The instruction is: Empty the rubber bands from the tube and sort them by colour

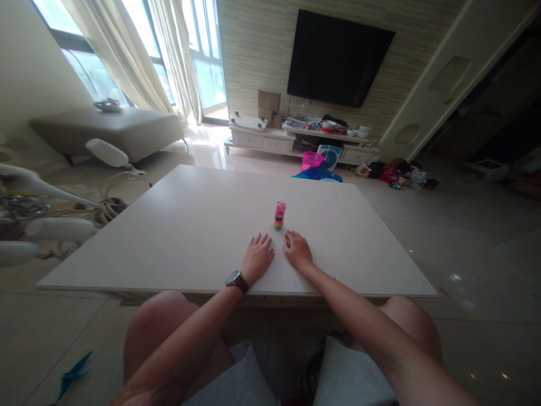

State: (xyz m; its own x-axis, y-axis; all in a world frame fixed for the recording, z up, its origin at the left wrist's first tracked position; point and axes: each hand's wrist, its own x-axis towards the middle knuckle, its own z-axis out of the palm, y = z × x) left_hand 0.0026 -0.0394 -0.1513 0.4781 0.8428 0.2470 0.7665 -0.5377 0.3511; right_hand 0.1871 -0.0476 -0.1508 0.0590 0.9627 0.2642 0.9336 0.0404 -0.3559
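Observation:
A small clear cylinder (pixel 279 217) with a pink top and several bright colours inside stands upright on the white table (pixel 203 214). I cannot make out what its contents are. My left hand (pixel 258 256) lies flat on the tabletop, just in front and left of the cylinder, fingers stretched out and palm down. A watch with a dark strap (pixel 237 280) is on that wrist. To the right, my right hand (pixel 298 248) rests on the table with its fingers loosely bent, apart from the cylinder. Neither hand holds anything that I can see.
My knees sit under the table's near edge. A white lamp with several shades (pixel 105 152) stands close to the left side. Beyond the far edge are a pink basket (pixel 311 160), a blue plastic bag (pixel 319 173) and a low TV cabinet (pixel 274 144).

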